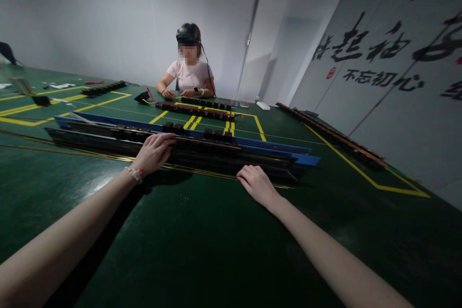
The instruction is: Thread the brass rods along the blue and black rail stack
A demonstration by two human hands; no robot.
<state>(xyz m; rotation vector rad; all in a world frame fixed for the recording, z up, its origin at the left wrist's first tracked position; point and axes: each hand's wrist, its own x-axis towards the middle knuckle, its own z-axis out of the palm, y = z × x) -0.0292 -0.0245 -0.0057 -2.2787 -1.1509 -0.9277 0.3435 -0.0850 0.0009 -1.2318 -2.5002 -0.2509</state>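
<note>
A long black rail assembly [252,156] with dark blocks lies across the green table, with a blue strip [308,159] along its far side. Thin brass-coloured rods [202,171] run along its near edge and stick out to the left. My left hand [153,153] rests on the assembly's near side, its fingers bent together over the dark top; what they hold, if anything, is hidden. My right hand [257,183] is at the near edge beside the rods, fingers curled together, and I cannot make out what is under the fingertips.
Across the green table [173,250] sits a person [191,77] wearing a headset, hands near another black strip [205,102]. A dark strip with wires [197,111] lies before them. More strips lie far left [103,89] and right [335,137]. Yellow tape marks the tabletop.
</note>
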